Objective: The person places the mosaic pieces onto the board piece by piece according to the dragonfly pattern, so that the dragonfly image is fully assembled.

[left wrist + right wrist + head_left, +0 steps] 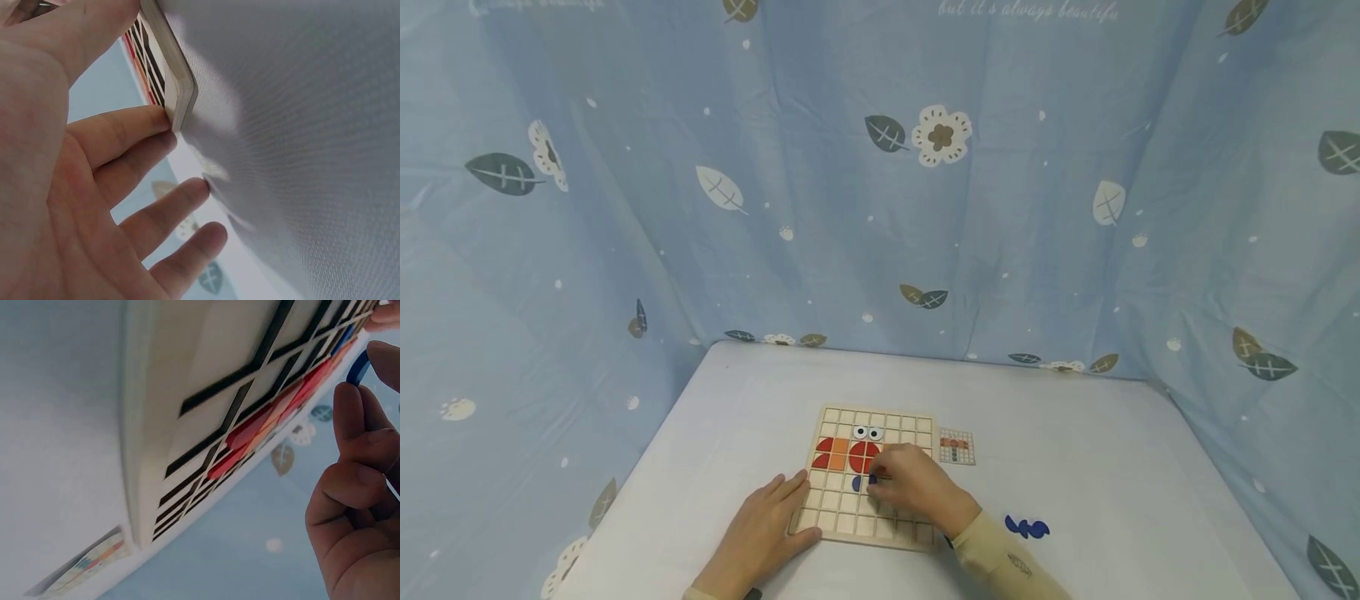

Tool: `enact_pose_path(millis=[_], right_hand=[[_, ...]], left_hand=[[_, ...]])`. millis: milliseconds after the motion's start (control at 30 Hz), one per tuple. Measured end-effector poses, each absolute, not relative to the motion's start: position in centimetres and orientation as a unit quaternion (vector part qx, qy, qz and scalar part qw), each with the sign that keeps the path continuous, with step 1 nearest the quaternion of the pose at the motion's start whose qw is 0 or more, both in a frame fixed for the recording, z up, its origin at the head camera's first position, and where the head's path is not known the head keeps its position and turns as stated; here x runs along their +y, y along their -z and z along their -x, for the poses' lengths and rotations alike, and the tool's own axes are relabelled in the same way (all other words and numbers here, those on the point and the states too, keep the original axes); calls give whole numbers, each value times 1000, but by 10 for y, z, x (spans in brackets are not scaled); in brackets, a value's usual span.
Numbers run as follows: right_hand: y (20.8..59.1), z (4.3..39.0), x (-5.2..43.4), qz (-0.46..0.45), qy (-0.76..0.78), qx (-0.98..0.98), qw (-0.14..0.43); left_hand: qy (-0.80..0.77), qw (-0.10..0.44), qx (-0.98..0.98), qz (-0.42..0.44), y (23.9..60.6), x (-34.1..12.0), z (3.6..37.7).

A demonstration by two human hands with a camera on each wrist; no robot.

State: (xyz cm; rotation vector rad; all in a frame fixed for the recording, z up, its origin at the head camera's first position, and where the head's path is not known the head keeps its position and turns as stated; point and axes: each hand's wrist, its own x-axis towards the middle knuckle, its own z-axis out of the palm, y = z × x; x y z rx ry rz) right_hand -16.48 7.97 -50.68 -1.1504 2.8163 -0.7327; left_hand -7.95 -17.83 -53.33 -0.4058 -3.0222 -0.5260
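Observation:
A wooden grid board (pixel 846 524) lies on the white table with coloured pieces set in its squares. Among them are a red disc (pixel 859 457), orange squares (pixel 839 454), red pieces (pixel 822 454) at the left and two eye pieces (pixel 868 433). My left hand (pixel 763 525) rests at the board's left edge, its fingers extended and fingertips touching the rim, as the left wrist view shows. Above the board's middle, my right hand (pixel 917 483) pinches a small blue piece (pixel 357 367) between thumb and forefinger. Another blue piece (pixel 857 482) sits just below the red disc.
Right of the board lies a small pattern card (pixel 957 450) printed with a similar figure. Several loose blue pieces (pixel 1027 527) lie on the table beyond my right forearm. A blue patterned curtain (pixel 820 208) hangs behind and at both sides of the table.

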Motion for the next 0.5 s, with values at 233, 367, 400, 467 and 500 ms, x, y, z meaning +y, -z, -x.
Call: enact_pose_path(millis=[233,367,400,467,500], right_hand=[[509,166,69,363,209,908,22],[509,167,67,360,210,909,27],[509,167,67,360,209,909,26],[509,168,66,358,208,910,24],[509,168,65,356,207,911,24]], left_hand=[[172,24,-976,129,535,-178,79],[170,24,-977,128,535,-178,79],[169,24,-977,128,535,-178,79],[169,26,-977,128,535,-178,80],[169,27,-977,128,535,-178,80]])
